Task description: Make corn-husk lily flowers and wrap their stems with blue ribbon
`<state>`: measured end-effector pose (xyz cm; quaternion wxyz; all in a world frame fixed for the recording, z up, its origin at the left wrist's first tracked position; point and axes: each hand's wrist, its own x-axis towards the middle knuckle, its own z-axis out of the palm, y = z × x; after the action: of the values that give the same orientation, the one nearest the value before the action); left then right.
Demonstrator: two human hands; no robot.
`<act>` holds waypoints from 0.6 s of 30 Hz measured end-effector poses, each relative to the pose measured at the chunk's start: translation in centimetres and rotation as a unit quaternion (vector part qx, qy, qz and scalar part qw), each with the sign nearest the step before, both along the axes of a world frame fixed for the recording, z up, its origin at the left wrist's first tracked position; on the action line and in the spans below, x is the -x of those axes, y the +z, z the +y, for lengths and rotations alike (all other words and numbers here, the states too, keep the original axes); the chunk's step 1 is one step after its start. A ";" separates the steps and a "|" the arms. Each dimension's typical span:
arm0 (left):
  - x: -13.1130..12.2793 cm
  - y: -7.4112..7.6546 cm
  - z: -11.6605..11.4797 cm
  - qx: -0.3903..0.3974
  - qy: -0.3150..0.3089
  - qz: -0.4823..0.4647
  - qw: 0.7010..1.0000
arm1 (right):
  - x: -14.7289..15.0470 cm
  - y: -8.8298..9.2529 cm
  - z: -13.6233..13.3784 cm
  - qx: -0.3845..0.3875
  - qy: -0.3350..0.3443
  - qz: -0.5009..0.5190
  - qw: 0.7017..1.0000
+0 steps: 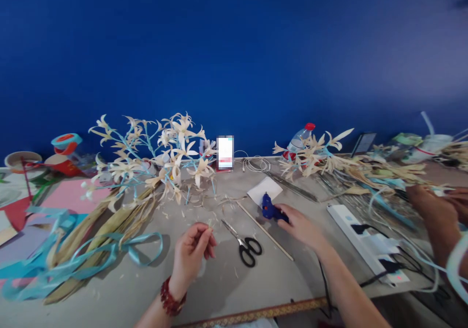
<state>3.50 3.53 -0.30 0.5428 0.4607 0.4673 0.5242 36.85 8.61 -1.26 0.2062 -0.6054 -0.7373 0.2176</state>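
Observation:
My left hand (195, 245), with a red bead bracelet on its wrist, is closed in a pinch over the table. Between thumb and forefinger is a tiny pale greenish piece (210, 224), too small to name. The handle of a dark blue glue gun (268, 208) is in the grip of my right hand (298, 223); its nozzle end is over a white sheet (275, 185). Scissors with black handles (245, 247) lie between my hands, beside a thin wooden stick (268, 233). Behind my left hand stand cream flowers (179, 155) on light blue stems.
Dried husks (98, 233) and a light blue ribbon (127, 255) lie at the left. A white power strip (365, 240) with plugged cords is at the right. Beyond it another person's hands (433, 216) are at work. A screen (225, 152) stands by the blue wall.

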 end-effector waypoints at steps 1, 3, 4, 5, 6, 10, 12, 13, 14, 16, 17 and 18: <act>0.0 0.0 0.0 0.001 0.000 -0.001 1.000 | -0.1 0.0 0.2 0.013 -0.020 0.048 0.999; -0.1 0.0 0.1 0.002 -0.003 -0.002 1.000 | -0.1 0.0 0.5 0.062 -0.077 0.196 0.976; -0.1 0.0 0.1 0.002 -0.005 -0.002 1.000 | 0.0 -0.1 0.6 0.090 -0.103 0.274 0.952; -0.1 -0.1 0.1 0.001 -0.007 -0.001 1.000 | 0.1 -0.1 0.7 0.111 -0.124 0.341 0.925; -0.1 -0.1 0.2 0.000 -0.007 0.002 1.000 | 0.2 -0.1 0.8 0.122 -0.138 0.391 0.902; 0.0 -0.4 0.3 -0.008 -0.002 0.028 1.000 | 1.0 -0.1 0.5 0.114 -0.142 0.460 0.869; 0.1 -0.5 0.3 -0.008 0.002 0.041 0.999 | 2.0 0.1 -0.3 0.113 -0.141 0.486 0.855; 0.1 -0.6 0.2 -0.007 0.002 0.046 0.999 | 2.8 0.3 -1.0 0.121 -0.136 0.488 0.854; 0.1 -0.6 0.2 -0.006 0.001 0.050 0.999 | 3.7 0.5 -1.8 0.129 -0.126 0.479 0.859; 0.0 -0.5 0.1 -0.007 0.000 0.057 0.998 | 5.9 0.9 -3.6 0.155 -0.076 0.440 0.881; -0.1 -0.5 0.1 -0.008 -0.003 0.061 0.998 | 7.0 1.1 -4.6 0.164 -0.043 0.416 0.894; -0.1 -0.4 0.0 -0.009 -0.008 0.066 0.998 | 8.0 1.4 -5.5 0.152 -0.013 0.387 0.909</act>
<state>3.60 3.57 -0.74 0.5104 0.5028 0.4937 0.4929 28.81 3.10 0.10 0.3833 -0.5072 -0.5500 0.5416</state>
